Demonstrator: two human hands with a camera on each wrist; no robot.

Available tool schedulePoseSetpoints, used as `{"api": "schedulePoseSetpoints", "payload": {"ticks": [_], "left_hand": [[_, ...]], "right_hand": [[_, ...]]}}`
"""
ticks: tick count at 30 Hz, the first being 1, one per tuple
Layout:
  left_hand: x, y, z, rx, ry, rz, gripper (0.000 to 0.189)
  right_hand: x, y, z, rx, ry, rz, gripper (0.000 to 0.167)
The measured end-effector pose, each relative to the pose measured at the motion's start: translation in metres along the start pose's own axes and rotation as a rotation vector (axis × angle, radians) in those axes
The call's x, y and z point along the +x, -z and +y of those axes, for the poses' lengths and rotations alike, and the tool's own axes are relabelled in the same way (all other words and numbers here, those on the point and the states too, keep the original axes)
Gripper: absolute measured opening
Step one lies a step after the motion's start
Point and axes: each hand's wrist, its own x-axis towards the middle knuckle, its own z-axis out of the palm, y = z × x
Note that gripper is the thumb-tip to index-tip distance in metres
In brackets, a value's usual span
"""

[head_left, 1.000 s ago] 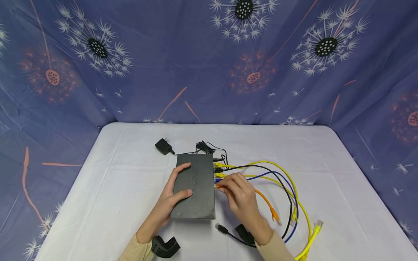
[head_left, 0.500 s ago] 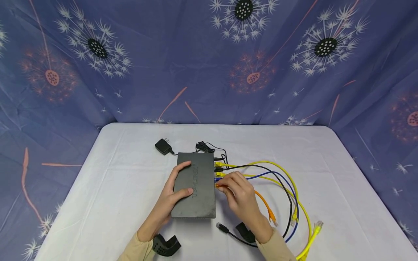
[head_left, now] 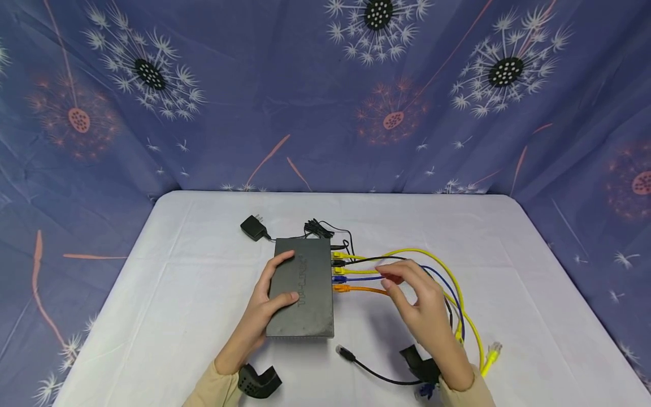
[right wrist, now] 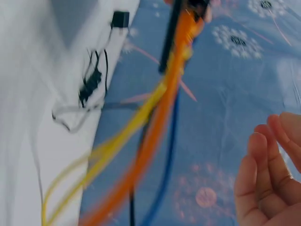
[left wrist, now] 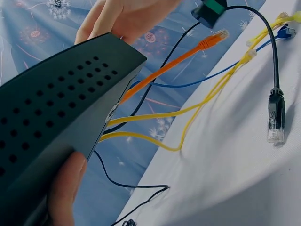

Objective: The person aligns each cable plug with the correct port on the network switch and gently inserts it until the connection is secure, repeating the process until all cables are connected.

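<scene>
My left hand (head_left: 261,302) grips a dark grey TP-LINK network switch (head_left: 315,314) by its left side, thumb across the top. Along the switch's right edge sit plugs of yellow, black, blue (head_left: 362,278) and orange Ethernet cables, with the orange cable (head_left: 366,290) nearest me. In the left wrist view, the orange cable's other plug (left wrist: 212,40) hangs free. My right hand (head_left: 424,308) is over the cables to the right, fingers bent and holding nothing. The right wrist view shows it apart from the orange cable (right wrist: 150,136), which is blurred.
A black power adapter (head_left: 254,228) and its bundled cord (head_left: 319,228) lie behind the switch. A loose black Ethernet plug (head_left: 347,355) rests in front, and a yellow plug (head_left: 493,356) lies at the right. Yellow cable loops (head_left: 458,277) spread over the white table (head_left: 534,294).
My right hand has let go of the orange plug at the switch's edge and moved right, uncovering it. My left hand still holds the switch, nearly in the same place.
</scene>
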Motion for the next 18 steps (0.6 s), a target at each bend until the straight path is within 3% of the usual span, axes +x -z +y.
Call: {"api": "schedulePoseSetpoints", "payload": {"ticks": [3, 9, 18], "left_hand": [[-0.001, 0.001, -0.001, 0.002, 0.005, 0.001, 0.069], [-0.001, 0.001, -0.001, 0.004, 0.009, 0.005, 0.068], [-0.002, 0.001, -0.002, 0.001, 0.013, 0.011, 0.069]], "right_hand": [[-0.003, 0.016, 0.003, -0.032, -0.007, 0.044, 0.027], [-0.01, 0.046, 0.005, -0.112, -0.107, 0.076, 0.03], [-0.032, 0.072, 0.011, -0.231, -0.258, 0.067, 0.025]]}}
